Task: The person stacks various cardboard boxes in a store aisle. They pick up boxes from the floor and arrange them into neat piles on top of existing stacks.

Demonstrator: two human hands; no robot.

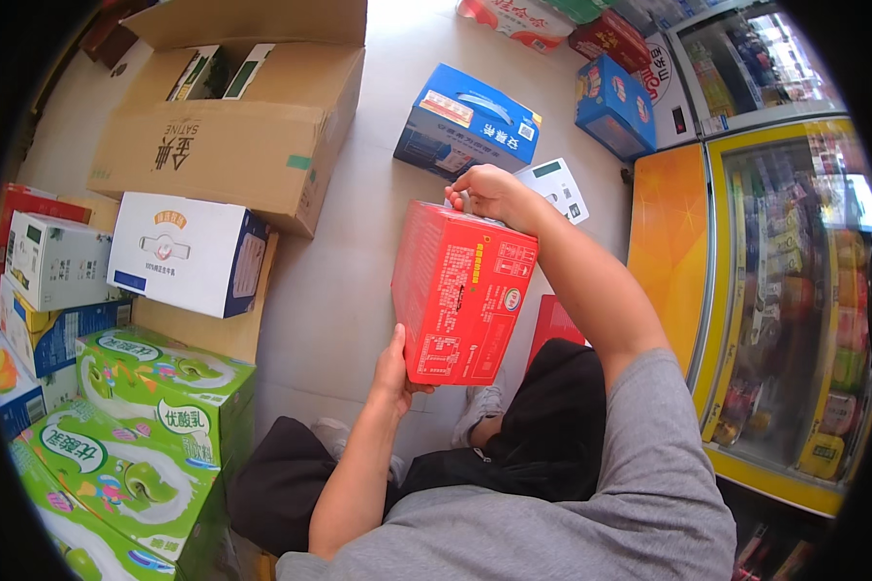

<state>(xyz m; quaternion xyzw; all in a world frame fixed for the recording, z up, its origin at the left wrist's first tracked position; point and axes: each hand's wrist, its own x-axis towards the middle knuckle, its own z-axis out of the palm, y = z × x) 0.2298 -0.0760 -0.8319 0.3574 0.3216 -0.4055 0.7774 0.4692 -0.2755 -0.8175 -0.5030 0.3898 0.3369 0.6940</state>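
A red printed carton (472, 298) is held up between both hands, over the tiled floor. My left hand (396, 370) supports its lower left corner, thumb along the side and fingers under the edge. At the far end my right hand (487, 192) has its fingers curled round what looks like the carton's pale carrying handle. Just beyond that hand, a blue carton with a handle (472, 120) stands on the floor. A white carton or panel (556, 189) lies partly behind my right forearm.
Left: an open brown cardboard box (225, 145), a white-and-blue milk carton (182, 250) and stacked green drink cartons (131, 465). Right: a yellow-framed glass-door fridge (785, 305) and a blue box (614, 105). Another red carton (552, 323) lies near my right knee.
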